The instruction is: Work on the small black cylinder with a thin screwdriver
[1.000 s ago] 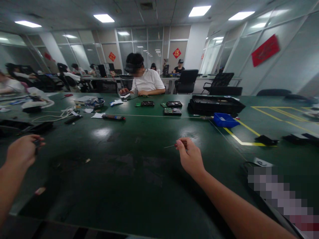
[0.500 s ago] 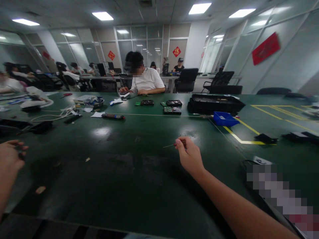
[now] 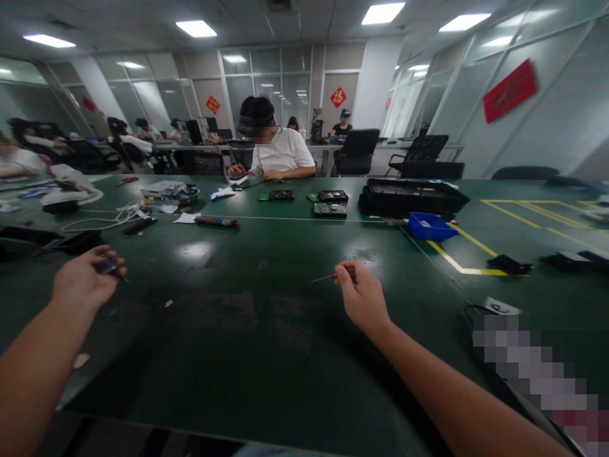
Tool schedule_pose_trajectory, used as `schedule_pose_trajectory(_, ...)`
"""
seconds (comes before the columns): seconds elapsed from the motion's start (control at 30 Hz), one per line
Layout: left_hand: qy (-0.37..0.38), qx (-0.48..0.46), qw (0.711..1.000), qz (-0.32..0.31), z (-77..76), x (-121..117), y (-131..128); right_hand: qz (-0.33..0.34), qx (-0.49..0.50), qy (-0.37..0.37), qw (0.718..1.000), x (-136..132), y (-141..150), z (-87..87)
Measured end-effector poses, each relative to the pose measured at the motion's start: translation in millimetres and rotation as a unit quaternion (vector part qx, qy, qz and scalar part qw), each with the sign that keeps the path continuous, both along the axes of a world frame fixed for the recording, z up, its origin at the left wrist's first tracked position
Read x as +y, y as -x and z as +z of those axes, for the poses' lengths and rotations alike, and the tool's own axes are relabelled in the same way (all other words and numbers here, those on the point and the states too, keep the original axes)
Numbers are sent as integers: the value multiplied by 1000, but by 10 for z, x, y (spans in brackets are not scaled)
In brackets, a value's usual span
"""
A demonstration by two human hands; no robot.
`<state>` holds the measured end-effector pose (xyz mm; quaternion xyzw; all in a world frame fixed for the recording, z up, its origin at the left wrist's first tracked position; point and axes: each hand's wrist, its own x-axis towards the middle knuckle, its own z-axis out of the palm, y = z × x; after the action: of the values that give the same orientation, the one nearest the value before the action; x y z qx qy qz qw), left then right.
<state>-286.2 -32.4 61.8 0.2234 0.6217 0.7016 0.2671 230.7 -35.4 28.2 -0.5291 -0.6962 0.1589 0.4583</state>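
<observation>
Head: screwdriver (image 3: pixel 327 277) in right grip (image 3: pixel 362 293)

Bare forearms (image 3: pixel 45 355) extended forward, left grip (image 3: pixel 88 279) curled, palm showing, right grip (image 3: pixel 360 293) in a pinch

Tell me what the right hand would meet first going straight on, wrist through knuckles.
Beyond the right hand, the way crosses bare tabletop, then likely meets the green-and-silver device. Depth is unclear, so it might pass above.
</observation>
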Motion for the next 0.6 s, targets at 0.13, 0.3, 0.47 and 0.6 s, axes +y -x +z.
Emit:
schedule_pose_trajectory(0.13,-57,-94,992,-69,62,134,-597,1,2,1,1000,-4,-4,3)
schedule_pose_trajectory(0.3,-80,-132,967,-202,125,238,-1405,2,4,-2,1000,-9,-8,10)
schedule_pose_trajectory(0.47,-90,-129,937,-313,113,305,-2116,5,2,0,1000,-15,-14,14)
schedule_pose_trajectory(0.6,-76,-118,908,-395,69,264,-2629,4,3,-8,1000,-11,-14,3)
